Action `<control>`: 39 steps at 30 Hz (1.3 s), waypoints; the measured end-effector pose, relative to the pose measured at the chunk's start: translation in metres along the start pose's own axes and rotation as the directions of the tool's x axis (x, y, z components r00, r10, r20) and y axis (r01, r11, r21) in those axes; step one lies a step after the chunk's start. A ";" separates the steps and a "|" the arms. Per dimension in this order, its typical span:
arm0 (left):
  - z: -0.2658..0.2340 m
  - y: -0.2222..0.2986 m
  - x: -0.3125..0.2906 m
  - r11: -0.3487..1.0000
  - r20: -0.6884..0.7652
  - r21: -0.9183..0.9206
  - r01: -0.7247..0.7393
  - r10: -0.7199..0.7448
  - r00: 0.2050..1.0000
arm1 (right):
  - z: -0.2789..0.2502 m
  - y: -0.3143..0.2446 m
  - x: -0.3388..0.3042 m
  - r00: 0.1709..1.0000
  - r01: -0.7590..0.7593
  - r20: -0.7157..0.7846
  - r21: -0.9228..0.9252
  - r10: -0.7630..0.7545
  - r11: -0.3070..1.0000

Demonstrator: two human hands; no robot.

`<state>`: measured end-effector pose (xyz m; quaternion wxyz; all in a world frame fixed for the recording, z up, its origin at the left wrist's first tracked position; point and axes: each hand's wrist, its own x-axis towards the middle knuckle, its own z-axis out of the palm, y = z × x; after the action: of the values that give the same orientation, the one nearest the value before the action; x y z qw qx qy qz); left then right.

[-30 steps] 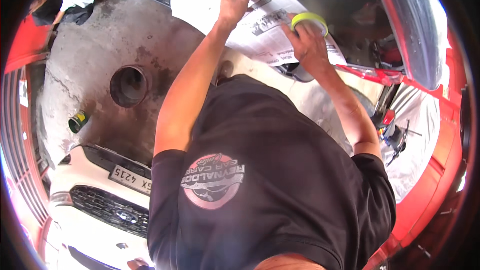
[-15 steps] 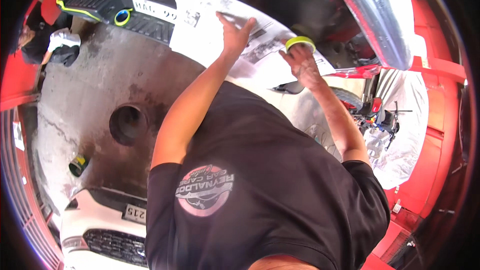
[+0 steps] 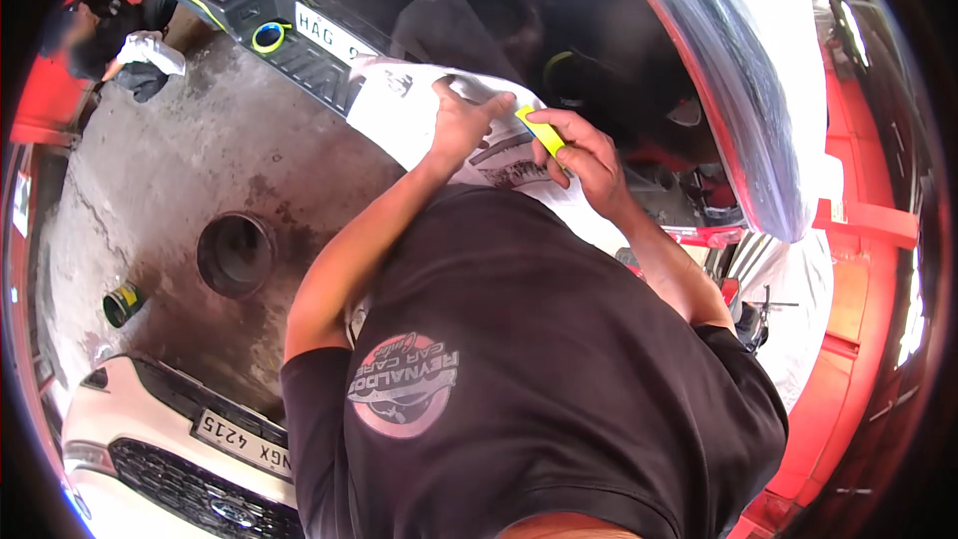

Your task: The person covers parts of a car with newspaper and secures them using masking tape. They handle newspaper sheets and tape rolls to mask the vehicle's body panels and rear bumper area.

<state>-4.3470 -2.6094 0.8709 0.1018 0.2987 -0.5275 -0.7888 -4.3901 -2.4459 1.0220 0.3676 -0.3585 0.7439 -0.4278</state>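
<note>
My left hand (image 3: 464, 128) lies on a printed newspaper sheet (image 3: 391, 112), with thumb and fingers spread. The sheet hangs creased along the lower part of a glossy dark vehicle rear (image 3: 589, 30). In my right hand (image 3: 589, 158) is a roll of yellow-green masking tape (image 3: 544, 132), gripped between thumb and fingers and turned edge-on. The roll sits close beside my left thumb, over the paper. Whether a strip of tape runs from it I cannot tell. My torso hides the lower part of the sheet.
A second yellow-green tape roll (image 3: 268, 37) rests on the black step bumper (image 3: 309, 68). At far left another person (image 3: 130, 20) has a white cloth. A dark round drum (image 3: 236, 255) and a small can (image 3: 123, 304) stand on concrete. Behind me is a white car (image 3: 110, 429); clear plastic sheeting (image 3: 718, 70) covers the vehicle's side.
The paper's upper edge has dropped and the sheet is more bunched. My right hand has moved left toward my left hand, and the tape roll has turned edge-on. The view has shifted.
</note>
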 end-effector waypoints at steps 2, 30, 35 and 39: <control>-0.012 0.012 -0.006 0.997 0.001 -0.074 -0.039 0.039 0.999 | 0.000 -0.004 0.007 1.000 0.029 -0.002 0.017 -0.029 0.999; -0.093 0.033 -0.106 0.830 0.131 -0.408 -0.380 0.465 0.875 | 0.046 -0.055 0.071 0.887 0.456 0.135 -0.411 -0.442 0.789; -0.098 0.033 -0.101 0.810 -0.015 -0.206 -0.548 0.558 0.830 | 0.058 -0.053 0.077 0.893 0.410 0.039 -0.483 -0.448 0.774; -0.098 0.040 -0.104 0.726 -0.004 0.078 -0.684 0.686 0.728 | 0.065 -0.049 0.080 0.898 0.364 -0.045 -0.480 -0.437 0.798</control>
<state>-4.2129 -2.6525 0.9187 0.3833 0.0995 -0.6265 -0.6714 -4.3612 -2.5561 1.0232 0.1144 -0.5507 0.7566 -0.3336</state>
